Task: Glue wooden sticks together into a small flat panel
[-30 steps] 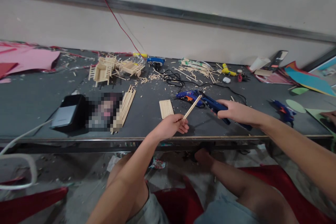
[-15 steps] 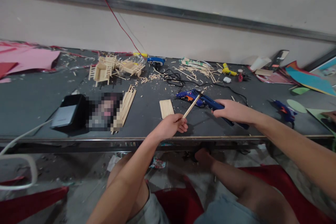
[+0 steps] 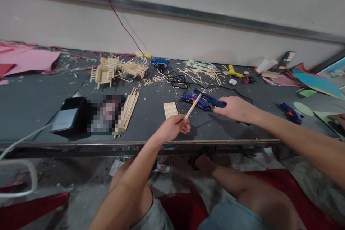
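Observation:
My left hand (image 3: 174,127) is closed on a thin wooden stick (image 3: 193,106) that points up and to the right. My right hand (image 3: 234,109) grips a blue glue gun (image 3: 209,99), whose nozzle meets the far end of the stick. A second blue glue gun (image 3: 192,98) with an orange trigger lies just behind them. A small panel of glued sticks (image 3: 170,109) lies flat on the dark table (image 3: 32,104), just left of my left hand.
A bundle of long sticks (image 3: 128,109) and a black box (image 3: 69,115) lie to the left. Small stick-built chairs (image 3: 104,73) stand further back among wood scraps. Another glue gun (image 3: 290,112) and coloured paper (image 3: 318,83) are at the right, near another person's hand (image 3: 339,118).
My right hand has brought the glue gun left and further from me, up to the stick's tip. My left hand has shifted slightly left with the stick.

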The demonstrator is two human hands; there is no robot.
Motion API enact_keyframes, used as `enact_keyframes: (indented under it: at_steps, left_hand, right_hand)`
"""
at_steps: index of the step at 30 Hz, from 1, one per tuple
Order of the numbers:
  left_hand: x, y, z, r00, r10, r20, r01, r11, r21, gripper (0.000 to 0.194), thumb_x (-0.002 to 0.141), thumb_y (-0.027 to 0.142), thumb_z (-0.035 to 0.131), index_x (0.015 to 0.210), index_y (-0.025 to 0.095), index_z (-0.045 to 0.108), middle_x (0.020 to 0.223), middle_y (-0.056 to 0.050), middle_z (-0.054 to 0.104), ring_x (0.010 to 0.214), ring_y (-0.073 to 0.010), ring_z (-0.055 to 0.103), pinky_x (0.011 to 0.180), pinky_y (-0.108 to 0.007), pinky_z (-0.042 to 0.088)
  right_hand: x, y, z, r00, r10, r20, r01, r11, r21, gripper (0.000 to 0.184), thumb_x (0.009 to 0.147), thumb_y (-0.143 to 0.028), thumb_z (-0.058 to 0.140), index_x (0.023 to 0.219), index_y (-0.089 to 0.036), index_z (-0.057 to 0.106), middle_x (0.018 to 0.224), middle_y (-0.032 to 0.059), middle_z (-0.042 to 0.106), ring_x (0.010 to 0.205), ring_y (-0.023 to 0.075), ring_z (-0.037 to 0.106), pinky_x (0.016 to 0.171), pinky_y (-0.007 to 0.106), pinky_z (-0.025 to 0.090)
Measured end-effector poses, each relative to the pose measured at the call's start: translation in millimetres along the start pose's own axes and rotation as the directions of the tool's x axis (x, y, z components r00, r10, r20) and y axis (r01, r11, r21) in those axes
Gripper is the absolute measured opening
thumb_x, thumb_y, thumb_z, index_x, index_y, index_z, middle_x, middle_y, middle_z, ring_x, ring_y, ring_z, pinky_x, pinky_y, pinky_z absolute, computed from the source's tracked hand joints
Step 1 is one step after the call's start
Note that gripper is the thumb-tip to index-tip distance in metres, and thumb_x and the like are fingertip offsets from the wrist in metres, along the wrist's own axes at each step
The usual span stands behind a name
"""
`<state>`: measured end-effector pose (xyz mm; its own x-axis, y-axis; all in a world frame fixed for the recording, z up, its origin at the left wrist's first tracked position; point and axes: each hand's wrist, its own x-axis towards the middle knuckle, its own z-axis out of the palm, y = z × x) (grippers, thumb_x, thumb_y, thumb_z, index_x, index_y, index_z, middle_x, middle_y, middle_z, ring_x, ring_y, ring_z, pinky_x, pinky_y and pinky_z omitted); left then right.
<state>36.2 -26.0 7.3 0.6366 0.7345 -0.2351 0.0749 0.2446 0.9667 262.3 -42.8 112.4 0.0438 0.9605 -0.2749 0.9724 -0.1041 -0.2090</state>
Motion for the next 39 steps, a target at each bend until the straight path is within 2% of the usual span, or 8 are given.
enact_keyframes:
  at_steps: [11, 18, 21, 25, 29, 33, 37, 39]
  left_hand:
    - [-1.7, 9.8, -10.9, 0.996, -0.050, -0.075, 0.046, 0.997, -0.062, 0.017, 0.090, 0.016, 0.042, 0.076, 0.014, 0.053, 0.067, -0.001, 0.061, 0.058, -0.0086, 0.060, 0.064, -0.024, 0.048]
    - [-5.2, 14.9, -30.5, 0.984, -0.093, -0.155, 0.085, 0.995, -0.057, 0.016, 0.087, 0.025, 0.047, 0.077, 0.015, 0.055, 0.074, -0.004, 0.064, 0.063, -0.0119, 0.061, 0.067, -0.028, 0.048]
    - [-8.1, 14.7, -54.2, 0.909, 0.062, -0.411, 0.081, 0.943, 0.321, 0.026, 0.085, 0.036, 0.047, 0.074, 0.016, 0.060, 0.072, -0.003, 0.065, 0.063, -0.0140, 0.056, 0.062, -0.026, 0.042]
    - [-10.1, 13.1, -84.4, 0.796, 0.178, -0.579, 0.315, 0.695, 0.646, 0.029, 0.086, 0.036, 0.042, 0.075, 0.018, 0.062, 0.069, -0.005, 0.063, 0.063, -0.0168, 0.054, 0.058, -0.027, 0.034]
    - [-7.4, 11.2, -98.9, 0.775, 0.143, -0.615, 0.450, 0.558, 0.697, 0.022, 0.083, 0.033, 0.048, 0.080, 0.017, 0.062, 0.076, -0.008, 0.065, 0.070, -0.0194, 0.057, 0.059, -0.028, 0.033]
    - [-2.3, 9.6, -105.1, 0.719, 0.100, -0.687, 0.517, 0.583, 0.626, 0.025, 0.079, 0.038, 0.054, 0.092, 0.018, 0.062, 0.086, -0.009, 0.067, 0.077, -0.0213, 0.060, 0.063, -0.028, 0.036]
    - [4.5, 11.6, -109.9, 0.691, 0.044, -0.722, 0.575, 0.571, 0.585, 0.036, 0.078, 0.048, 0.054, 0.097, 0.017, 0.060, 0.083, -0.008, 0.066, 0.071, -0.0206, 0.060, 0.059, -0.028, 0.037]
    - [6.2, 16.8, -108.2, 0.666, 0.067, -0.743, 0.592, 0.558, 0.581, 0.038, 0.078, 0.050, 0.053, 0.095, 0.017, 0.061, 0.079, -0.007, 0.065, 0.070, -0.0206, 0.059, 0.059, -0.028, 0.037]
  right_hand:
    - [26.5, -7.7, 8.3, 0.995, -0.073, -0.074, 0.076, 0.996, 0.043, 0.040, 0.076, -0.056, 0.047, 0.077, -0.019, 0.062, 0.068, 0.0051, 0.063, 0.064, 0.0197, 0.056, 0.059, 0.030, 0.036]
    - [60.8, 17.5, 6.4, 0.997, 0.047, -0.068, -0.049, 0.998, -0.037, 0.053, 0.078, -0.066, 0.039, 0.073, -0.019, 0.063, 0.067, 0.0084, 0.064, 0.062, 0.0217, 0.057, 0.057, 0.032, 0.038]
    - [74.6, 48.4, 9.0, 0.991, 0.126, -0.055, -0.134, 0.974, -0.182, 0.060, 0.074, -0.069, 0.043, 0.093, -0.016, 0.064, 0.092, 0.0149, 0.067, 0.078, 0.0288, 0.061, 0.062, 0.034, 0.041]
    - [79.5, 91.4, 20.0, 0.966, 0.256, -0.043, -0.259, 0.940, -0.221, 0.067, 0.074, -0.066, 0.044, 0.110, -0.012, 0.059, 0.098, 0.0205, 0.066, 0.080, 0.0346, 0.063, 0.063, 0.040, 0.043]
    - [76.3, 121.7, 38.1, 0.988, 0.153, -0.031, -0.156, 0.963, -0.220, 0.064, 0.077, -0.063, 0.044, 0.111, -0.011, 0.057, 0.100, 0.0232, 0.064, 0.086, 0.0373, 0.061, 0.069, 0.043, 0.045]
    - [77.6, 136.3, 50.6, 0.989, 0.148, -0.007, -0.146, 0.959, -0.243, 0.078, 0.077, -0.068, 0.042, 0.127, -0.008, 0.047, 0.119, 0.0265, 0.057, 0.103, 0.0415, 0.057, 0.078, 0.046, 0.044]
    - [98.7, 144.3, 32.1, 0.996, 0.094, 0.004, -0.091, 0.979, -0.180, 0.088, 0.079, -0.071, 0.036, 0.133, -0.002, 0.042, 0.134, 0.0301, 0.046, 0.120, 0.0406, 0.047, 0.090, 0.044, 0.038]
    - [119.1, 150.1, 12.5, 0.995, 0.092, -0.042, -0.097, 0.987, -0.129, 0.079, 0.084, -0.065, 0.036, 0.130, -0.001, 0.048, 0.132, 0.0284, 0.049, 0.117, 0.0368, 0.050, 0.090, 0.039, 0.038]
